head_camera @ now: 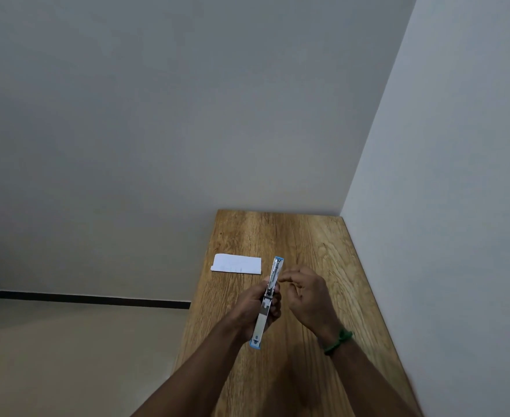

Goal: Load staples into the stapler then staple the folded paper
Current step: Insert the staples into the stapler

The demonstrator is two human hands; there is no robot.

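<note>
My left hand [255, 305] grips a blue and silver stapler [273, 278] around its middle, above the wooden table. The stapler is swung fully open, one arm pointing away from me and the other toward me. My right hand [306, 293] hovers just right of the stapler's far arm, thumb and fingertips pinched together near the metal channel; whether a strip of staples sits between them is too small to tell. A folded white paper [237, 264] lies flat on the table at its left edge, beyond my left hand.
The narrow wooden table [308, 236] stands in a room corner, its right side and far end against grey walls. Its left edge drops to a beige floor. A green band circles my right wrist [338, 341].
</note>
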